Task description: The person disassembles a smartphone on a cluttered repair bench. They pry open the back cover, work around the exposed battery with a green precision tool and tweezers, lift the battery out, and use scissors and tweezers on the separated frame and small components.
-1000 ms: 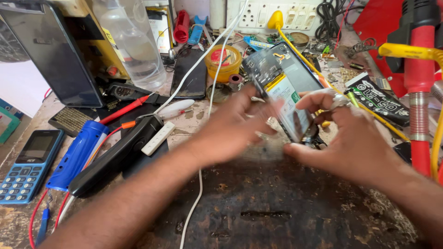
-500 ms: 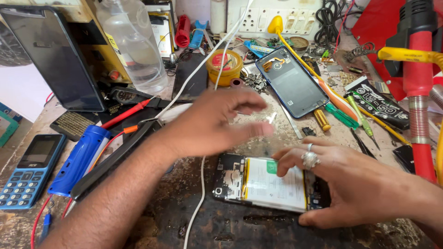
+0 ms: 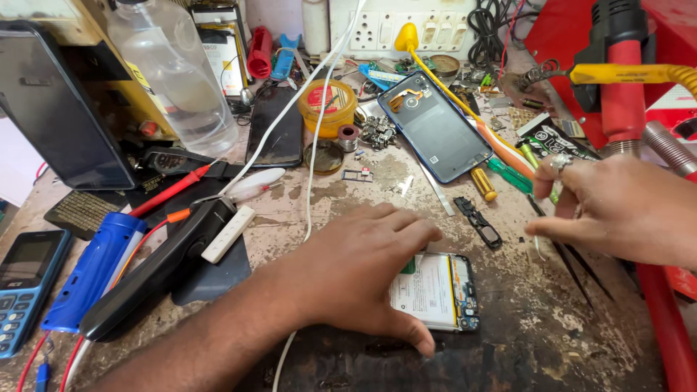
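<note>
An opened phone (image 3: 444,294), its white battery and circuit board exposed, lies on the worn bench near the front. My left hand (image 3: 363,272) lies flat on its left half, thumb along the near edge, holding it down. My right hand (image 3: 617,207), a ring on one finger, hovers to the right of the phone with thumb and forefinger pinched together. Black tweezers (image 3: 581,279) lie just under those fingertips; I cannot tell if the fingers grip them. The phone's blue back cover (image 3: 435,134) lies inside up further back.
A white cable (image 3: 311,181) runs across the bench past my left wrist. At the left are a blue tool (image 3: 91,272), a black handset (image 3: 156,272) and a keypad phone (image 3: 22,287). A clear bottle (image 3: 178,80), a yellow tin (image 3: 328,107), screwdrivers (image 3: 508,174) and red equipment (image 3: 621,94) crowd the back and right.
My left hand has come down onto the opened phone. My right hand has let go of it and moved right and up, over the tweezers.
</note>
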